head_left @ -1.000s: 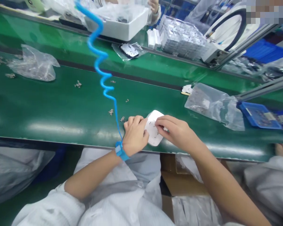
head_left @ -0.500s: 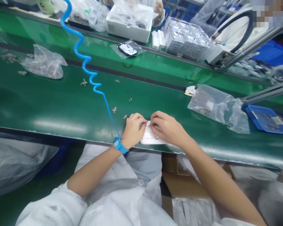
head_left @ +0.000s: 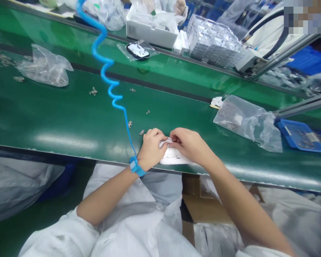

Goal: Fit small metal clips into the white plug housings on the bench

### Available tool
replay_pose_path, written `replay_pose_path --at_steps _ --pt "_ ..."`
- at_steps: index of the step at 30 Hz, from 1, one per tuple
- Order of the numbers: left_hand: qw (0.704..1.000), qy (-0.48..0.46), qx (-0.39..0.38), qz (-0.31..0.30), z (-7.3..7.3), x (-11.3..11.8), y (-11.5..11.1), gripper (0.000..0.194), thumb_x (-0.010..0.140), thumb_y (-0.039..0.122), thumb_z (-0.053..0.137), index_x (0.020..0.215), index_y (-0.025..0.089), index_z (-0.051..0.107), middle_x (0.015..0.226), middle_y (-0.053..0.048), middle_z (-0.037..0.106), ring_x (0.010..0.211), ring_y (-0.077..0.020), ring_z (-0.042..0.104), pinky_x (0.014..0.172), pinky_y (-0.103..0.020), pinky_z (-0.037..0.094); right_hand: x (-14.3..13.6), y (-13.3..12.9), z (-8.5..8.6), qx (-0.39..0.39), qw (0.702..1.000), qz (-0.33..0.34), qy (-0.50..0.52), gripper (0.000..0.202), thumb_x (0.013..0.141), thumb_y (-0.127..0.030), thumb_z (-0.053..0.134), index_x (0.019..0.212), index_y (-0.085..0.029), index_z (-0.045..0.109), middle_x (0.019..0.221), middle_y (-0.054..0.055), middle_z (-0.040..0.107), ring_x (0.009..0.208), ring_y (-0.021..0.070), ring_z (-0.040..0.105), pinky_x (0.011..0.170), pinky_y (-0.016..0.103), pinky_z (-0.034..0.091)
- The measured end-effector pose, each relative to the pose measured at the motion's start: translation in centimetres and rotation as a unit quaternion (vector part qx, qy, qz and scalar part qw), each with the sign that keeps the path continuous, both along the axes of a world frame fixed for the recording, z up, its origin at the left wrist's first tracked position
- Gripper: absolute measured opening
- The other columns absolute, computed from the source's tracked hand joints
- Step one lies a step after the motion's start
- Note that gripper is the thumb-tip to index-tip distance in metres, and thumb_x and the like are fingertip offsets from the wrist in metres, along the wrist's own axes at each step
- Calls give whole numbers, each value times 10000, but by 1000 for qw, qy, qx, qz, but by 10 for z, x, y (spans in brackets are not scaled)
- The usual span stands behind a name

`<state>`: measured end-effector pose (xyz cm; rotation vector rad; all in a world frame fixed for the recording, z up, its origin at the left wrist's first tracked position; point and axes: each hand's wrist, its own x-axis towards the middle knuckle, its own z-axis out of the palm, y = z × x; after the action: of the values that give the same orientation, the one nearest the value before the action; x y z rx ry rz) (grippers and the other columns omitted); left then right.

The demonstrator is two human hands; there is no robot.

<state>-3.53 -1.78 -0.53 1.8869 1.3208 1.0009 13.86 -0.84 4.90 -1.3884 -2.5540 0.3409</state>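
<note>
Since a second ago, the white panel (head_left: 173, 159) has turned, and one straight side now runs close along the near edge of the bench (head_left: 69, 117); the right hand has shifted too, its fingertips now almost meeting those of the left. Seen from the head camera, the panel lies on the green surface just inside that front edge, partly covered by both hands. To the left, green surface spreads wide from the blue wrist strap (head_left: 137, 167) toward the clear bag (head_left: 48, 69) near the far border, with small metal parts (head_left: 141, 132) in little clusters, the nearest just beyond the left knuckles. To the right, another stretch runs from the right hand to the plastic bag (head_left: 246, 121) and the blue tray (head_left: 289, 131) beyond it. The blue coiled cord (head_left: 115, 91) comes down to the strap, crossing the room on the left side. The left hand (head_left: 151, 148) holds the panel at its left end, thumb and forefinger close together over the face. The right hand (head_left: 189, 142) is narrow, thumb and curled fingers drawn in at the panel's far side; whether anything small sits between them I cannot tell.
</note>
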Motion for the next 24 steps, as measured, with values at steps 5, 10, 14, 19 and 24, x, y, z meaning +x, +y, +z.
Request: replay_pose_path --at_steps 5,10,14,19,24 --pt "1000 2 -6 -4 0 1 -1 108 816 74 650 830 178 673 982 -49 646 991 -222 575 892 -393 472 11 -23 -11 90 992 1 88 91 927 -136 568 950 -209 615 853 37 694 802 179 634 685 279 481" --pt "1000 2 -11 5 -2 2 -1 119 811 70 651 851 179 677 996 -49 647 992 -225 577 899 -401 469 10 -28 -20 137 987 -2 86 105 926 -121 586 920 -203 652 827 39 698 795 172 645 677 273 498" --pt "1000 14 3 4 -3 4 -3 107 817 85 648 852 182 672 995 -45 650 987 -220 577 888 -393 459 11 -25 -21 168 984 37 47 113 937 -118 562 932 -186 653 789 52 691 822 198 636 727 304 503" --pt "990 103 94 18 -5 8 -9 74 860 119 611 857 176 659 1004 -50 654 981 -226 560 833 -391 411 10 -28 -24 190 979 43 60 129 928 -88 551 962 -186 627 793 47 686 823 203 622 759 321 501" --pt "977 156 142 28 -5 9 -12 73 892 164 601 835 169 647 990 -53 664 944 -225 554 786 -387 382 4 -28 -26 207 974 -52 74 148 883 -133 622 1023 -174 598 875 61 685 784 204 613 720 324 508"
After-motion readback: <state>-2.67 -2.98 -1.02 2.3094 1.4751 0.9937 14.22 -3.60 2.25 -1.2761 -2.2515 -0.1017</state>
